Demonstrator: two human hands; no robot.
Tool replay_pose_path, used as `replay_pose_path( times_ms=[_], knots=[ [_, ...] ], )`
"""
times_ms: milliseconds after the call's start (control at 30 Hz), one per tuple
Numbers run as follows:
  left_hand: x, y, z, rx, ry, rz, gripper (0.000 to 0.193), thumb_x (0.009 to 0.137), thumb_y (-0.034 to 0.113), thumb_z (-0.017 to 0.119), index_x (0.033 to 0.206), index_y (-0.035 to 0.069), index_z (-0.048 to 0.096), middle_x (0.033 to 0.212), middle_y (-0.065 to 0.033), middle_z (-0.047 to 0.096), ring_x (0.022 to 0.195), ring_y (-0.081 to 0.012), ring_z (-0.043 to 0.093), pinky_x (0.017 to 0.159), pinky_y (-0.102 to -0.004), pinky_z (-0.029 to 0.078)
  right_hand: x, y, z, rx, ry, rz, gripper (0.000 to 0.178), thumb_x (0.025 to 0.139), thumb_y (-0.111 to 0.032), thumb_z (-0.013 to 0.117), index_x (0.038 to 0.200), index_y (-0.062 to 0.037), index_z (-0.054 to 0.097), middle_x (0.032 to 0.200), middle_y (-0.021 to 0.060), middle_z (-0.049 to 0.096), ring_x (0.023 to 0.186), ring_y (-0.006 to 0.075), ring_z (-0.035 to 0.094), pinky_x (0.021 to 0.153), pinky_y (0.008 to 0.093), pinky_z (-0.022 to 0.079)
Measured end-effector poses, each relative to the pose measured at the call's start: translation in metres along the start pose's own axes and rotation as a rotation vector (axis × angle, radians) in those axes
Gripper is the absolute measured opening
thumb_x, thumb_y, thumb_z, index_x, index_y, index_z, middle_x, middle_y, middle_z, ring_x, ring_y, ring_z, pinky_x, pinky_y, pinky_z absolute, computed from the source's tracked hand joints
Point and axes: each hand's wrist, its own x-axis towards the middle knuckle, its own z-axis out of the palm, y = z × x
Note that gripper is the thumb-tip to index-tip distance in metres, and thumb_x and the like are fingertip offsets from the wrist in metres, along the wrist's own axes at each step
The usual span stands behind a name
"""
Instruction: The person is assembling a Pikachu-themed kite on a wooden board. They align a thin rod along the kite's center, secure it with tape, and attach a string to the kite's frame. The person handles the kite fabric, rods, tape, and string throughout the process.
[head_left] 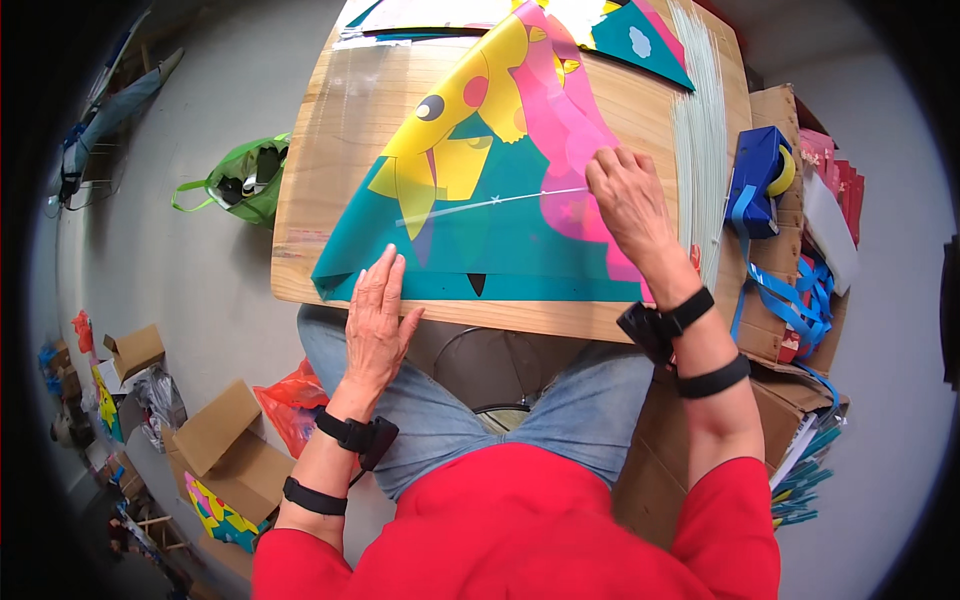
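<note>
A triangular kite sail [500,260], teal and pink with a yellow cartoon figure, lies on the wooden table before me. My left hand [374,315] rests at its lower left edge, fingers stretched out and close together, holding nothing. Over the right part of the sail, my right hand [628,195] is closed in a pinch. From its fingers a thin whitish strip [450,210] runs left across the sail; whether it is a rod or tape I cannot make out. The fingertips of the right hand are partly hidden.
Many thin white rods [702,150] lie along the table's right side. Past that edge stand a blue tape dispenser [757,185] and cardboard boxes [785,110] with blue ribbon [795,300]. More printed sheets [640,45] lie at the far edge. A green bag [250,185] stands left.
</note>
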Motion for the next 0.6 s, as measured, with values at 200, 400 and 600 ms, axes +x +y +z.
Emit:
replay_pose_path(
  times_ms=[200, 400, 600],
  knots=[
    [0.006, 0.031, 0.015, 0.115, -0.071, 0.408, 0.061, 0.083, 0.017, 0.072, 0.14, 0.01, 0.052, 0.146, -0.0033, 0.049, 0.133, -0.0251, 0.046, 0.115, -0.0445, 0.034, -0.086, -0.058, 0.001, 0.137, -0.11, 0.224, 0.008, 0.08, -0.007, 0.061, 0.086, -0.0075, 0.057, 0.093, 0.0075, 0.057, 0.093, 0.023, 0.057, 0.089, 0.0365, 0.042],
    [0.023, 0.055, 0.052, 0.157, -0.069, 0.436, 0.05, 0.086, 0.026, 0.07, 0.133, 0.013, 0.058, 0.137, -0.0011, 0.054, 0.128, -0.021, 0.048, 0.112, -0.0418, 0.031, -0.089, -0.068, 0.007, 0.315, 0.015, 0.247, 0.012, 0.081, -0.012, 0.066, 0.09, -0.0091, 0.058, 0.094, 0.0061, 0.058, 0.095, 0.023, 0.058, 0.092, 0.038, 0.042],
    [0.041, 0.056, 0.063, 0.143, 0.002, 0.428, 0.032, 0.088, 0.029, 0.069, 0.118, 0.017, 0.065, 0.12, 0.0032, 0.059, 0.115, -0.0182, 0.053, 0.104, -0.0415, 0.03, -0.08, -0.065, 0.016, 0.398, -0.016, 0.139, 0.011, 0.082, -0.011, 0.064, 0.091, -0.0088, 0.059, 0.094, 0.006, 0.059, 0.094, 0.0229, 0.058, 0.092, 0.0389, 0.043]
  ],
)
